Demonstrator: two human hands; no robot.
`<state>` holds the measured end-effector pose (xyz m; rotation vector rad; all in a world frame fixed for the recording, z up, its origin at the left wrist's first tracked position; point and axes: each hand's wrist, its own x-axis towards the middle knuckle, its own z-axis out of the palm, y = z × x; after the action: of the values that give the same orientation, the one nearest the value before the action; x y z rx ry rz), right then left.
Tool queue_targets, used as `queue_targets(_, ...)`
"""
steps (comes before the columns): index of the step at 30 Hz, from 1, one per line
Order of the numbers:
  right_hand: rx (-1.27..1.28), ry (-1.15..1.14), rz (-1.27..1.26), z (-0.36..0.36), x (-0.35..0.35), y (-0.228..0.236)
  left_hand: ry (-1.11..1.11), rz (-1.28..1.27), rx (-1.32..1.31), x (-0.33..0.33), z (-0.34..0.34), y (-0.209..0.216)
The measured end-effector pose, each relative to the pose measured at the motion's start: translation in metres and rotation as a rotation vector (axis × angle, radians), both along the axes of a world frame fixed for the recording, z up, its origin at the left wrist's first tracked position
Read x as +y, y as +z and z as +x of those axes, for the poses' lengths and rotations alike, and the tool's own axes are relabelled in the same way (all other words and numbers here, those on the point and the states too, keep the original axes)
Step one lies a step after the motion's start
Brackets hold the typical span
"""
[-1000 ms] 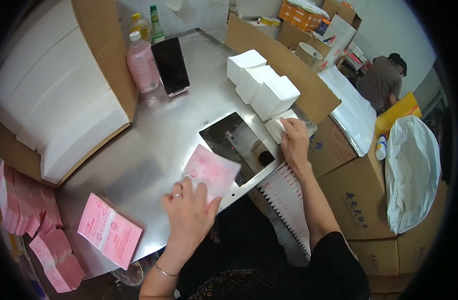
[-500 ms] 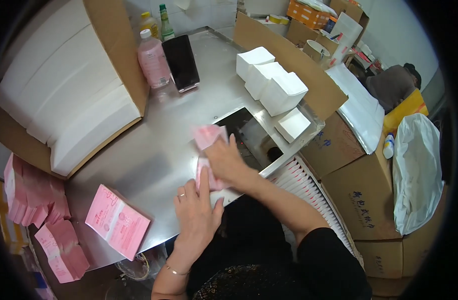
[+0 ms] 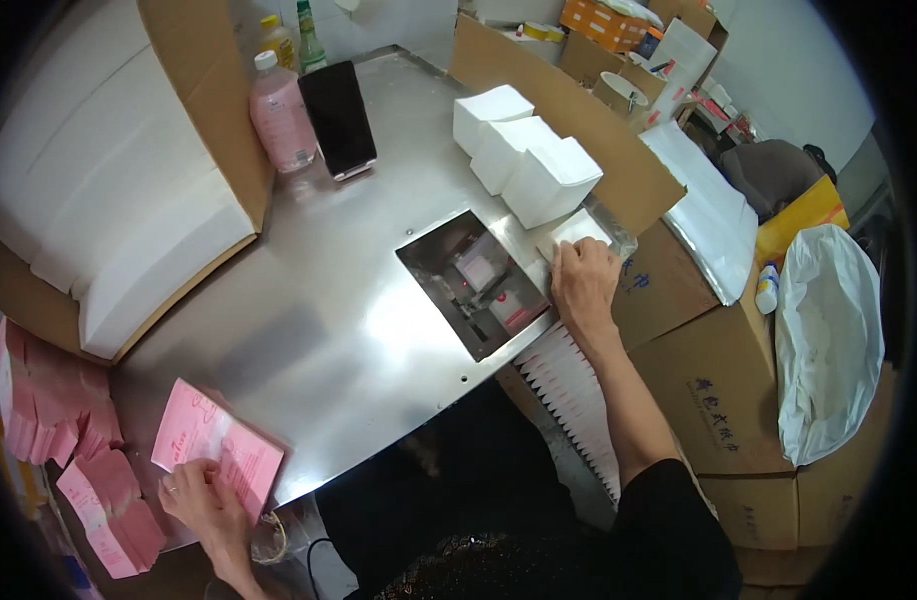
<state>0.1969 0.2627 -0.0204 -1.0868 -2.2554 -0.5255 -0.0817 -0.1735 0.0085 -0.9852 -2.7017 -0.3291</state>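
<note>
My left hand (image 3: 207, 505), a ring on one finger, bends its fingers onto the lower left edge of a stack of flat pink printed bags (image 3: 229, 440) at the front left of the metal table. Whether it has lifted a single bag is too small to see. Over on the right, my right hand (image 3: 587, 285) pinches the near edge of a low stack of white paper tissues (image 3: 582, 228). Between the hands is a dark rectangular opening (image 3: 441, 290) in the table top. Inside it show a white block (image 3: 474, 268) and a pink-and-white piece (image 3: 519, 308).
Taller white tissue stacks (image 3: 551, 180) stand behind my right hand. A large carton of white paper (image 3: 169, 290) leans in at left; more pink bags (image 3: 114, 510) lie beside it. A phone (image 3: 339, 120) and pink bottle (image 3: 282, 115) stand behind. Cartons (image 3: 714, 400) line the right.
My hands have parted from the pink packet near the opening. My left hand went left to the pink stack, my right hand right to the white tissues. Pale pieces now show inside the opening.
</note>
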Motion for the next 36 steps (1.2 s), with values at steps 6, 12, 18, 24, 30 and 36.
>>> queue_targets(6,0.170,0.089,-0.112,0.000,0.002,-0.007,-0.441,0.373,-0.209,0.090,0.040,0.025)
queue_targets(12,0.233,0.166,-0.198,0.011,0.011,-0.006,-0.652,0.237,-0.180,0.150,0.063,-0.013)
queue_targets(18,0.301,0.232,-0.180,0.021,0.022,-0.009,-0.679,0.311,-0.183,0.153,0.067,-0.016)
queue_targets(24,0.024,0.733,-0.142,-0.044,-0.087,0.002,-0.821,0.340,-0.298,0.160,0.082,-0.025)
queue_targets(30,-0.190,0.748,-0.270,-0.087,-0.121,0.005,-0.608,0.170,-0.113,0.170,0.089,-0.011)
queue_targets(36,0.027,0.844,-0.227,-0.090,-0.118,0.012,-0.586,0.176,-0.108,0.172,0.074,-0.016)
